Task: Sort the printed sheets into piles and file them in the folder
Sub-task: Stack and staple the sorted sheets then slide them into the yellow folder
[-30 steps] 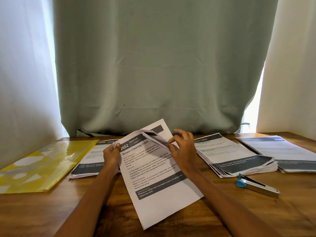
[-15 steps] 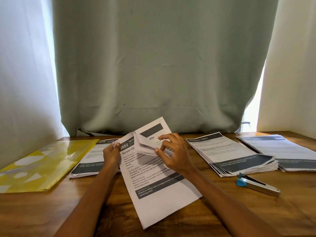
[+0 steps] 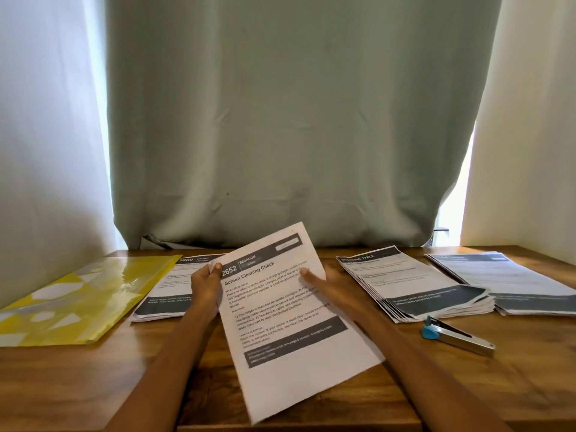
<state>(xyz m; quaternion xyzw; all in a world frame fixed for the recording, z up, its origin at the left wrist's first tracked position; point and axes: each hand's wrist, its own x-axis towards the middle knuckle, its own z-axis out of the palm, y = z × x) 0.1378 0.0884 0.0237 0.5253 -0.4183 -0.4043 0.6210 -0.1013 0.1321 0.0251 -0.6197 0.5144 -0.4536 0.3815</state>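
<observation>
With three stacks already lying sorted on the wooden table [image 3: 93, 385] and the yellow plastic folder [image 3: 81, 300] waiting unfilled, the left hand [image 3: 205, 285] is pinching the white printed bedroom sheet [image 3: 290, 322] mid-table while the right hand [image 3: 327, 283] is resting flat-fingered on it.

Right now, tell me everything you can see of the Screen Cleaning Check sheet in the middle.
The Screen Cleaning Check sheet is white printed paper with a dark header band reading 2652 and BEDROOM, blocks of small text, and a dark band near its bottom. It is flat, unfolded, turned clockwise and lifted at its top end above the wooden table. The left hand pinches its top left corner, thumb on the printed face. The right hand lies at its right edge with fingers straight. Whether more sheets lie beneath it is unclear.
</observation>
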